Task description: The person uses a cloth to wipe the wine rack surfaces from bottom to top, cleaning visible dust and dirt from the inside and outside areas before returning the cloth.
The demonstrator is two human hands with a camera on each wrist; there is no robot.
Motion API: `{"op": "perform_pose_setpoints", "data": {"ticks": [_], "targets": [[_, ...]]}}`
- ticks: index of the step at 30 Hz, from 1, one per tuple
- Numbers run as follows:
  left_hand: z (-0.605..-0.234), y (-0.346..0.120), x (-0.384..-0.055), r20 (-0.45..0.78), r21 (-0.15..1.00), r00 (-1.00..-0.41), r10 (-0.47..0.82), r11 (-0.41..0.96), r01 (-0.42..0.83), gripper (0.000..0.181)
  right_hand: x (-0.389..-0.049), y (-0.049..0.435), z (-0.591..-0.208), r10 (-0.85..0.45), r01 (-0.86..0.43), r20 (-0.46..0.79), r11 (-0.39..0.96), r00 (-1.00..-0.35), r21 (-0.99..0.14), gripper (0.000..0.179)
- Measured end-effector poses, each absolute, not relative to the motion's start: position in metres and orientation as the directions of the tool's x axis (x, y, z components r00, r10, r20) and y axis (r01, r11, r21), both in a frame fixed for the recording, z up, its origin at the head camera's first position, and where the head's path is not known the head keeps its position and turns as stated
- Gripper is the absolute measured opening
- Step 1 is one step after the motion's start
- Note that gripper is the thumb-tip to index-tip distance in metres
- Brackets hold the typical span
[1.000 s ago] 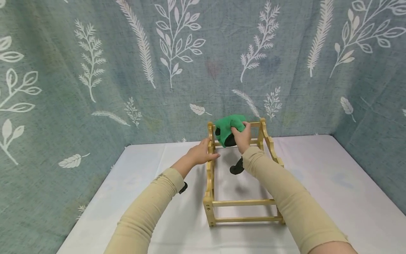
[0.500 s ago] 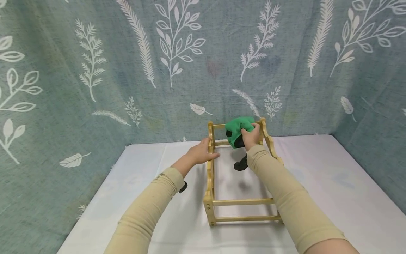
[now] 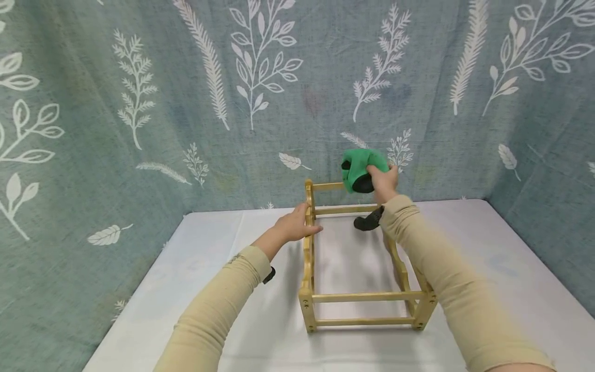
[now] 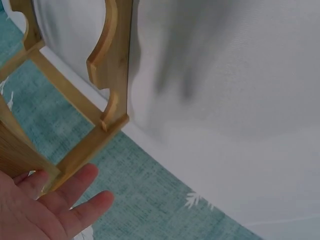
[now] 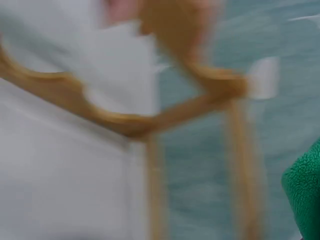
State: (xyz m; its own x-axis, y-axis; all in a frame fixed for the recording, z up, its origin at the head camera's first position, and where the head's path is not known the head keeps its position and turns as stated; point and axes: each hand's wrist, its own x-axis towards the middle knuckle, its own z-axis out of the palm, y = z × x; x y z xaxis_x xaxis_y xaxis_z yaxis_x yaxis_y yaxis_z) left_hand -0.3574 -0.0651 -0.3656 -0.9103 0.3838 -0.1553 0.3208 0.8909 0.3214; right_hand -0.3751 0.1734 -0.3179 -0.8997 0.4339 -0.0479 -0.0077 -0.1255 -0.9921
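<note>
A wooden rack [image 3: 367, 297] with scalloped side rails stands on the white-covered table. My left hand [image 3: 292, 223] holds its left side near the back, thumb over the rail; in the left wrist view, two fingers [image 4: 82, 212] stretch out past the wood. My right hand [image 3: 386, 182] pinches a bunched green cloth [image 3: 361, 159] with dark patches, raised above the rack's back right end. At the right edge of the right wrist view, the cloth [image 5: 306, 187] shows a fuzzy, towel-like surface. That view is blurred.
A patterned grey-green curtain [image 3: 316, 77] hangs behind the table and along both sides. The white table [image 3: 223, 320] reaches around the rack. Black wrist devices [image 3: 367, 221] show beneath both forearms.
My right hand has moved right and then up with the green cloth, from inside the rack's back end to above it. The left hand and rack have stayed in place.
</note>
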Motion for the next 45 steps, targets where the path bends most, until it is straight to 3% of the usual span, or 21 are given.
{"op": "perform_pose_setpoints", "data": {"ticks": [7, 13, 16, 21, 27, 32, 36, 38, 45], "targets": [[-0.367, -0.07, -0.357, -0.162, 0.361, -0.911, 0.379, 0.882, 0.303, 0.088, -0.344, 0.234, -0.26, 0.338, -0.125, 0.135, 0.052, -0.931, -0.991, 0.064], [-0.36, -0.073, -0.349, -0.12, 0.35, -0.901, 0.417, 0.867, 0.354, 0.091, -0.3, 0.272, -0.267, 0.194, -0.111, 0.157, 0.228, -0.968, -0.967, 0.074], [-0.347, -0.075, -0.333, -0.04, 0.309, -0.887, 0.46, 0.85, 0.427, 0.084, -0.281, 0.283, -0.281, 0.133, -0.099, 0.139, 0.275, -0.981, -0.956, 0.074], [-0.331, -0.074, -0.281, 0.146, 0.202, -0.773, 0.617, 0.747, 0.634, 0.061, -0.253, 0.289, -0.3, 0.106, -0.081, 0.128, 0.367, -0.986, -0.927, 0.075], [-0.33, -0.071, -0.219, 0.177, 0.193, -0.653, 0.736, 0.625, 0.756, 0.04, -0.229, 0.292, -0.32, 0.085, -0.105, 0.162, 0.464, -0.983, -0.879, 0.07], [-0.344, -0.062, -0.191, 0.248, 0.143, -0.543, 0.802, 0.524, 0.839, 0.02, -0.22, 0.296, -0.336, 0.101, -0.098, 0.168, 0.49, -0.981, -0.866, 0.068], [-0.356, -0.051, -0.18, 0.321, 0.057, -0.465, 0.825, 0.473, 0.879, 0.014, -0.218, 0.294, -0.346, 0.109, -0.111, 0.192, 0.509, -0.975, -0.853, 0.064], [-0.359, -0.047, -0.177, 0.347, 0.024, -0.451, 0.822, 0.473, 0.881, 0.013, -0.218, 0.292, -0.349, 0.111, -0.12, 0.204, 0.51, -0.973, -0.852, 0.062], [-0.364, -0.04, -0.177, 0.39, 0.072, -0.513, 0.765, 0.53, 0.845, 0.005, -0.218, 0.291, -0.35, 0.108, -0.118, 0.199, 0.505, -0.974, -0.855, 0.064]]}}
